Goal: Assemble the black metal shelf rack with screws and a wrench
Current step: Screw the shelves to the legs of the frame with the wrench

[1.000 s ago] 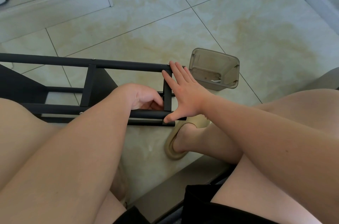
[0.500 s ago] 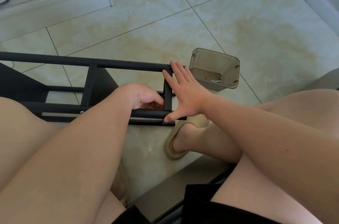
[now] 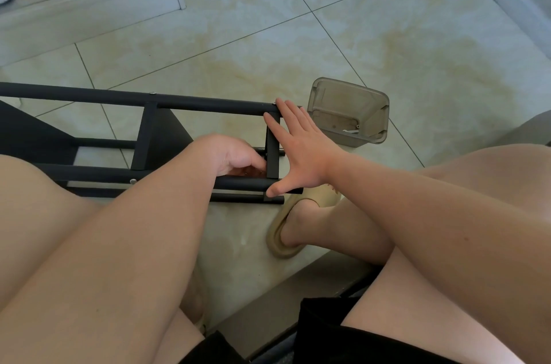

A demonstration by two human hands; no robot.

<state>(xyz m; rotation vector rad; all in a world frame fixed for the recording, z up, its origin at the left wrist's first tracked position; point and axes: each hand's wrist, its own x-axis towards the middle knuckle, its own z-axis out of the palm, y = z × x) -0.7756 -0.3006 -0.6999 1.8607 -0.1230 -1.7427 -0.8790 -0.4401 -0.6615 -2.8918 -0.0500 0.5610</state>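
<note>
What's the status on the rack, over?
Right hand open, flat against end bar of the rack. Left hand curled inside the frame at the lower joint, grip hidden. Plastic bin just beyond the end, not blocking.

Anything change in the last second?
No clear change. The left hand keeps its fingers curled inside the rack by the end crossbar; whether they hold anything is hidden. The right hand stays spread against the rack's end. The plastic box has not moved.
</note>
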